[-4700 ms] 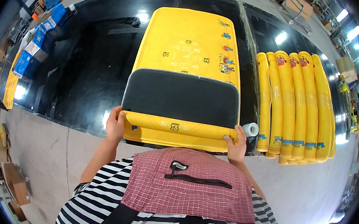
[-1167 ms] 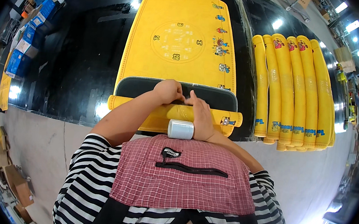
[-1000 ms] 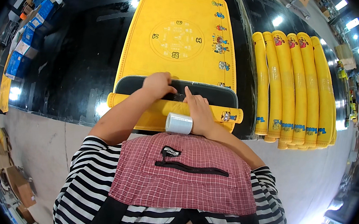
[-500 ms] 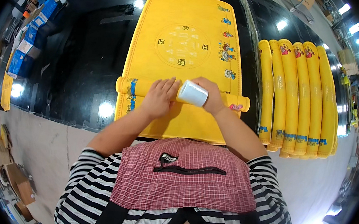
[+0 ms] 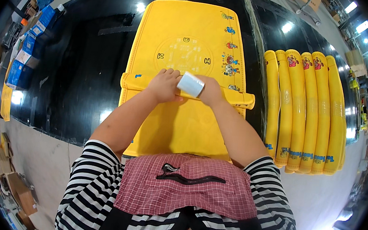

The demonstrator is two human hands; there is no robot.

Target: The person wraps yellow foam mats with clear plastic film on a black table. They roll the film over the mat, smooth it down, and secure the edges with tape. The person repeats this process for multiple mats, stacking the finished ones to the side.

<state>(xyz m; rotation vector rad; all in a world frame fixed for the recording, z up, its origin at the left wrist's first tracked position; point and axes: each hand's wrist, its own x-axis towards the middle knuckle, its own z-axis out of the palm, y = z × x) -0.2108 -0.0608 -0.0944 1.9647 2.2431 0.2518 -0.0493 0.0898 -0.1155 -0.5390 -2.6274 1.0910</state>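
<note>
A yellow mat [image 5: 188, 26] with printed cartoon figures lies lengthwise in front of me, and its middle part is rolled into a tube [image 5: 140, 82] that runs crosswise. My left hand [image 5: 164, 85] lies on the tube with its fingers curled over it. Just to the right, my right hand [image 5: 210, 91] grips a small pale roll of what looks like plastic film [image 5: 191, 84], and it also rests against the tube. The right fingers are partly hidden behind the roll. Flat yellow mat shows both beyond the tube and on my side of it.
Several rolled yellow mats [image 5: 298, 112] lie side by side at the right. The black table [image 5: 87, 57] has a seam [image 5: 258, 38] between the flat mat and those rolls. Blue boxes [image 5: 24, 51] stand along the far left edge.
The tube has rolled farther away from me along the mat, and both hands have gone with it. Its printed figures have turned. The left fingers are more curled. The whole view has shifted slightly.
</note>
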